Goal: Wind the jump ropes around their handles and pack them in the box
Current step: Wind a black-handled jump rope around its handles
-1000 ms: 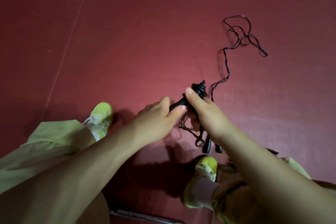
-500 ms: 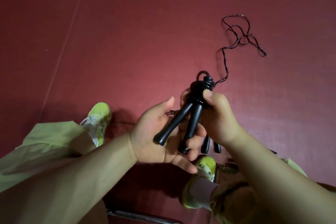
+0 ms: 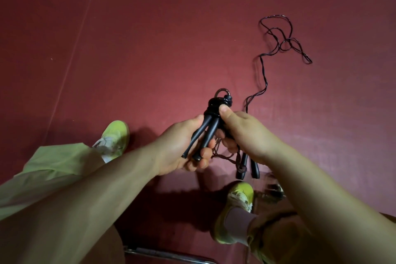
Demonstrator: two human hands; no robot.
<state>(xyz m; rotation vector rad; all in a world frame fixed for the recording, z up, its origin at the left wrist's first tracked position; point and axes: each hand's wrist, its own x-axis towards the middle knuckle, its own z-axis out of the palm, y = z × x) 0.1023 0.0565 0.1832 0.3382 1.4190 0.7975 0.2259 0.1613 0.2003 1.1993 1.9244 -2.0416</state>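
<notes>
Two black jump-rope handles (image 3: 203, 135) stand side by side above the red floor, their tops bound by dark rope coils (image 3: 218, 104) with a small loop on top. My left hand (image 3: 182, 148) grips the lower ends of these handles. My right hand (image 3: 244, 133) holds the upper part, thumb pressed on the coils. A second pair of black handles (image 3: 248, 167) hangs below my right hand with some tangled cord. The loose thin rope (image 3: 278, 45) trails from my hands to a tangle on the floor at upper right. No box is in view.
My legs in light green trousers and yellow-green shoes (image 3: 115, 137) (image 3: 237, 203) rest on the red floor (image 3: 150, 38). A metal chair bar (image 3: 167, 255) runs along the bottom edge. A small dark object lies by my right foot, partly hidden.
The handles went from lying across my hands to standing upright with rope coiled at their tops. My left hand now closes round their lower ends; the floor rope has barely shifted.
</notes>
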